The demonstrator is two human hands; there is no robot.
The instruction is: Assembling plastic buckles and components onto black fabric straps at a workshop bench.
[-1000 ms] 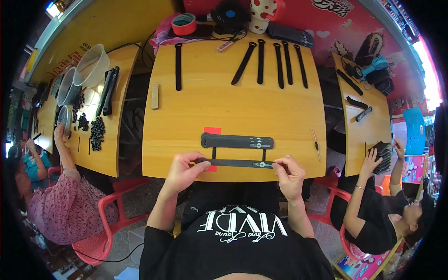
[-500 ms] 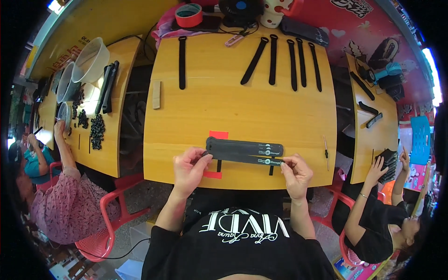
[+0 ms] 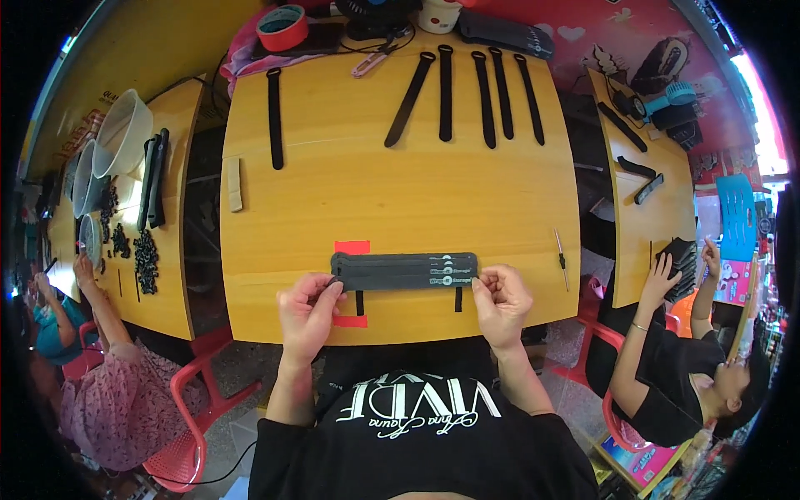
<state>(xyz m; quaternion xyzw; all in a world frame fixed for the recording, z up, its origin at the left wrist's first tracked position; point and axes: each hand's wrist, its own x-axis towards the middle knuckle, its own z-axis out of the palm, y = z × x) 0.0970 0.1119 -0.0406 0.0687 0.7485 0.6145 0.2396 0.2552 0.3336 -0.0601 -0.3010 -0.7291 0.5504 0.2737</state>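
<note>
The left hand (image 3: 307, 310) pinches the left end of a flat stack of black straps (image 3: 405, 272), and the right hand (image 3: 500, 302) pinches the right end. The stack lies across the near edge of the yellow table (image 3: 400, 192), over red tape marks (image 3: 352, 247). How many straps it holds is hard to count.

Small assembly workshop: worktables (image 3: 400, 183), laid-out black straps (image 3: 467, 92).

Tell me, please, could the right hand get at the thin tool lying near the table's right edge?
Probably yes: the thin tool lies alone on bare wood just right of the right hand, with nothing between, though that hand now pinches the strap stack.
</note>
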